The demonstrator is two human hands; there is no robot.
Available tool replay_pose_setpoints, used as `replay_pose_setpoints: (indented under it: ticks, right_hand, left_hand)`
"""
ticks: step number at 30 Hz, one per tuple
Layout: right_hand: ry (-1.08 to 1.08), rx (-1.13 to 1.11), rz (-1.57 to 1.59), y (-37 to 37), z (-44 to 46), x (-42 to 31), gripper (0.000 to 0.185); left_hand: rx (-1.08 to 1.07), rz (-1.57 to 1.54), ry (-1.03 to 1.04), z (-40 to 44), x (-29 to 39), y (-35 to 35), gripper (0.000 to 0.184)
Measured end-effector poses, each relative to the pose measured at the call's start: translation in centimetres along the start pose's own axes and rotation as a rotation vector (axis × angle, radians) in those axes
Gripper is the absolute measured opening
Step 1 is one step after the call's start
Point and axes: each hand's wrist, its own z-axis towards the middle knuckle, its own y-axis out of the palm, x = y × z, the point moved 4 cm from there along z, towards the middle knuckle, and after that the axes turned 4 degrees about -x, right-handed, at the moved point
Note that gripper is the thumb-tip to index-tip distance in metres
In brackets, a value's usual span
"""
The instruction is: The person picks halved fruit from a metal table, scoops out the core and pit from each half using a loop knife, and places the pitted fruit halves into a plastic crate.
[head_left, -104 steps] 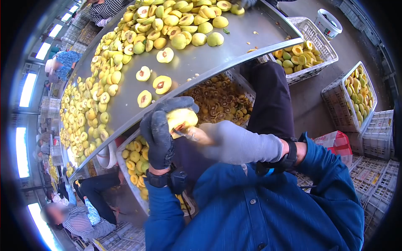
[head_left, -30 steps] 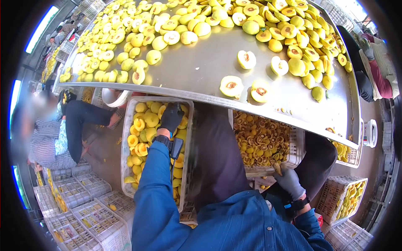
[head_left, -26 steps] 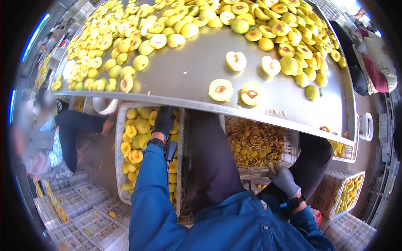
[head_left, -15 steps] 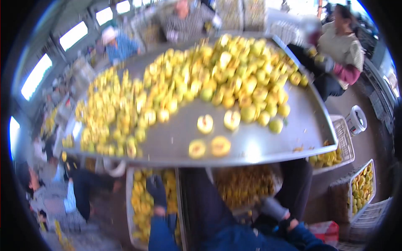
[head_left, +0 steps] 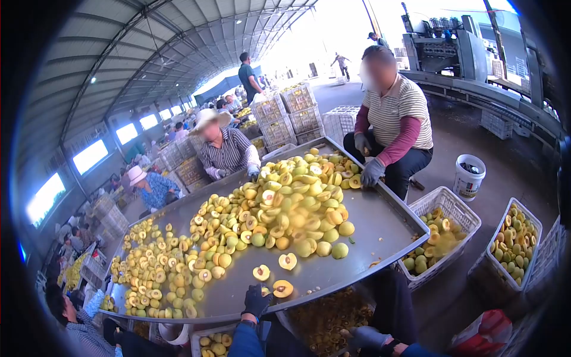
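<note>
My left hand [head_left: 257, 300], in a dark glove, is over the near edge of the metal table [head_left: 380, 235]. Its fingers reach forward, apart, beside a halved peach-like fruit [head_left: 283, 288]; another half is partly hidden behind them. Two more cut halves, one of them a pale-fleshed half [head_left: 288, 261], lie cut side up just beyond. Low in front of me, my right hand [head_left: 367, 337], in a grey glove, is curled beside a crate of brown scraps [head_left: 333, 309]. What its fingers hold, if anything, is too small to make out.
A large heap of yellow-green fruit halves [head_left: 297, 202] covers much of the table. Crates of fruit [head_left: 440, 238] stand to the right near a white bucket [head_left: 469, 177]. One co-worker [head_left: 395, 119] sits at the right edge; others sit along the far and left sides.
The view has tilted up and turned. My left hand has moved from the fruit crate below up to the table's edge. My right hand stays low by the scraps.
</note>
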Motion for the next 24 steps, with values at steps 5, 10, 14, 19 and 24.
replay_pose_setpoints:
  ticks: [5,10,14,19,24]
  right_hand:
    - [-0.135,0.230,0.299,-2.2,0.4,-1.3,0.040]
    - [-0.303,0.489,0.728,-7.9,-1.5,-8.9,0.044]
    - [-0.357,0.462,0.810,-7.6,-1.2,-11.9,0.044]
    - [-0.215,0.298,1.421,-9.0,-4.7,-14.4,0.038]
    - [-0.262,0.480,0.643,-6.5,-3.4,-13.8,0.033]
  left_hand:
    - [0.197,-0.184,0.093,-1.5,4.5,-5.3,0.061]
    - [-0.117,-0.277,0.517,-6.7,18.8,-11.4,0.072]
    - [-0.220,-0.263,0.765,-9.5,24.8,-12.7,0.077]
    - [-0.003,-0.859,0.132,-12.0,23.1,-8.4,0.067]
    - [0.226,-1.429,-0.133,-12.7,24.4,-4.9,0.051]
